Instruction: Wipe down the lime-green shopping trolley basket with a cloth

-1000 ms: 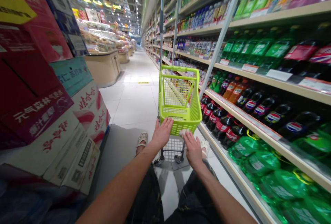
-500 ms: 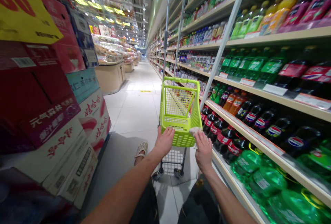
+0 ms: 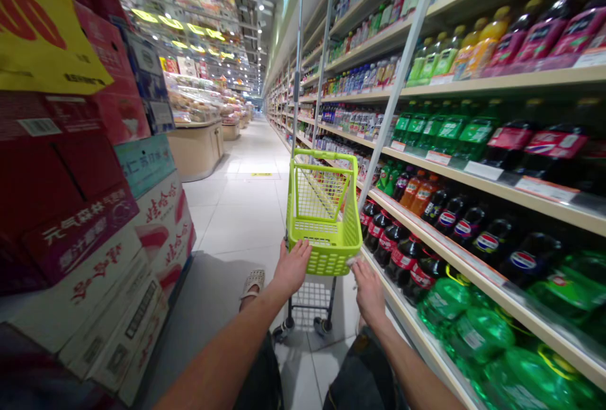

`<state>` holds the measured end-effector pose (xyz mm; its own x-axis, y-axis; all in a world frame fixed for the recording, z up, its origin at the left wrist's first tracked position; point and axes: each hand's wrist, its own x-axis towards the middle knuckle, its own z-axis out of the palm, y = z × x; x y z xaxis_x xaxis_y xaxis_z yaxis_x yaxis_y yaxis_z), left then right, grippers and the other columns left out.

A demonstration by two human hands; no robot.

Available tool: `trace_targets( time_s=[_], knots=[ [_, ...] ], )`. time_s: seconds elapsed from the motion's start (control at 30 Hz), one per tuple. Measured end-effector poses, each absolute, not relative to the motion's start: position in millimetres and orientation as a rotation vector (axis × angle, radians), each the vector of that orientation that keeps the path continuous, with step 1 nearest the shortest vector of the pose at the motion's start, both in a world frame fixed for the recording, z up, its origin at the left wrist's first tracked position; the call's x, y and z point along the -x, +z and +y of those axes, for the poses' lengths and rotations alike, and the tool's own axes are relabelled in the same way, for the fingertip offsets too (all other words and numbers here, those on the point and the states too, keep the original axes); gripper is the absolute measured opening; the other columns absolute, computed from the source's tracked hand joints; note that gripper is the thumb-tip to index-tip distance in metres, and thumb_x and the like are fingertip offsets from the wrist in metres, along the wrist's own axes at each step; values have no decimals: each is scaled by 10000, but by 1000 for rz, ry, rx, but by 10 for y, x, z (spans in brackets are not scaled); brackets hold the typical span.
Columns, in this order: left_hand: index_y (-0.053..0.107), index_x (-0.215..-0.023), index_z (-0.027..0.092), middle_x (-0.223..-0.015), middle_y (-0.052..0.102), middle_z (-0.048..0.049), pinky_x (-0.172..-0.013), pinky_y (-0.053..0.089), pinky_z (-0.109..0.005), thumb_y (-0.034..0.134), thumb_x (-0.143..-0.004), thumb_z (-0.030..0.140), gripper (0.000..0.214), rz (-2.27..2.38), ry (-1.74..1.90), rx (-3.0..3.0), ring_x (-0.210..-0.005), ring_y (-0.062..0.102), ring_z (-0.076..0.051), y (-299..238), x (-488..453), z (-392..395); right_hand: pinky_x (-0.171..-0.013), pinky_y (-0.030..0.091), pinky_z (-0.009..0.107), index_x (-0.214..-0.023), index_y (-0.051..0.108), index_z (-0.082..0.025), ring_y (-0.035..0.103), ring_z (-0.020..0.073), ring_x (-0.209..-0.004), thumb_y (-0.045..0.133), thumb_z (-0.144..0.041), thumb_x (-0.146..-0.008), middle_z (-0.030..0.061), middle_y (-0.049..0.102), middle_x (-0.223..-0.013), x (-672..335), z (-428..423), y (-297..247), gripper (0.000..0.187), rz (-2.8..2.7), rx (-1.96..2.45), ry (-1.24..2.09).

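A small lime-green shopping cart [image 3: 324, 221] stands in the aisle just ahead of me, its basket empty. My left hand [image 3: 292, 268] grips the near left edge of the basket. My right hand [image 3: 368, 290] is closed at the near right corner of the basket, with a small pale thing under the fingers that I cannot make out. A white sandal [image 3: 254, 281] shows on my left foot below the cart.
Shelves of soda bottles [image 3: 454, 221] run along the right, with green bottles [image 3: 478, 334] on the lowest tier. Stacked cartons [image 3: 95, 233] with a yellow sign [image 3: 38, 38] wall the left. The tiled aisle floor [image 3: 246, 202] runs ahead toward a beige counter [image 3: 195, 145].
The cart has rolled forward along the aisle with both hands on it. The view has shifted and my right hand has risen from the cart's lower edge to its corner.
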<state>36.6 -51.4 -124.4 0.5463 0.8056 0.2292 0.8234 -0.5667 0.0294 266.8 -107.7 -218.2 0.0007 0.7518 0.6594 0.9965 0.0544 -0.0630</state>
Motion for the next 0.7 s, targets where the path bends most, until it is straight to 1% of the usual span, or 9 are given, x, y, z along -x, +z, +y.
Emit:
trace_targets(
  time_s=[0.07,0.1,0.2,0.27,0.43,0.5,0.6,0.63,0.7],
  knots=[
    [348,-1279,180,-1382,344,-71,-1022,145,-579,239,-778,20,537,-1422,-313,2704,-1289,260,-196,-1242,-360,-516,-948,314,411,-1177,519,-179,442,205,-1154,311,60,-648,100,534,-1210,-2659,-1100,-2241,617,-1829,1777,-534],
    [345,-1281,185,-1384,340,-68,-1023,144,-575,239,-778,20,540,-1421,-311,2708,-1290,257,-193,-1239,-358,-518,-951,312,412,-1174,521,-172,432,203,-1163,308,55,-656,102,529,-1215,-2652,-1108,-2234,604,-1810,1762,-541],
    [338,-1286,196,-1387,334,-64,-1031,134,-558,240,-772,11,555,-1429,-339,2713,-1291,254,-184,-1234,-356,-524,-985,271,423,-1214,477,-154,350,197,-1228,305,24,-695,102,472,-1276,-2618,-1093,-2095,575,-1701,1671,-631],
    [328,-1294,193,-1383,341,-68,-1036,125,-550,243,-771,13,559,-1432,-365,2729,-1291,256,-179,-1239,-346,-517,-995,257,419,-1232,456,-150,327,195,-1243,308,16,-699,102,452,-1293,-2575,-1071,-2024,578,-1672,1663,-644],
    [296,-1311,177,-1392,321,-66,-1033,113,-566,238,-744,-5,598,-1522,-413,2712,-1294,246,-180,-1248,-242,-467,-949,316,392,-1205,489,-195,410,193,-1183,313,42,-670,90,516,-1231,-2364,-1112,-2176,612,-1829,1699,-515],
    [300,-1308,169,-1392,321,-68,-1030,106,-577,243,-735,-9,603,-1536,-388,2724,-1293,251,-184,-1235,-198,-455,-963,299,400,-1234,457,-195,379,188,-1209,308,47,-665,90,492,-1257,-2247,-1117,-2186,636,-1820,1641,-529],
    [306,-1304,163,-1387,329,-71,-1029,107,-578,244,-740,-2,591,-1531,-379,2745,-1287,263,-183,-1212,-172,-455,-998,246,424,-1272,408,-154,279,193,-1272,307,43,-665,104,435,-1308,-2080,-1052,-2099,646,-1794,1543,-579],
    [305,-1304,162,-1388,328,-72,-1027,112,-581,245,-739,-1,591,-1535,-383,2748,-1287,263,-185,-1208,-170,-457,-999,243,426,-1266,417,-145,271,197,-1276,310,41,-669,106,440,-1305,-2036,-1023,-2078,634,-1814,1529,-582],
    [303,-1303,157,-1389,326,-74,-1025,117,-582,248,-733,-1,594,-1528,-390,2757,-1289,260,-186,-1205,-168,-460,-984,266,411,-1234,460,-143,305,200,-1259,320,39,-684,103,475,-1276,-1963,-982,-2079,596,-1896,1544,-554]
  ],
)
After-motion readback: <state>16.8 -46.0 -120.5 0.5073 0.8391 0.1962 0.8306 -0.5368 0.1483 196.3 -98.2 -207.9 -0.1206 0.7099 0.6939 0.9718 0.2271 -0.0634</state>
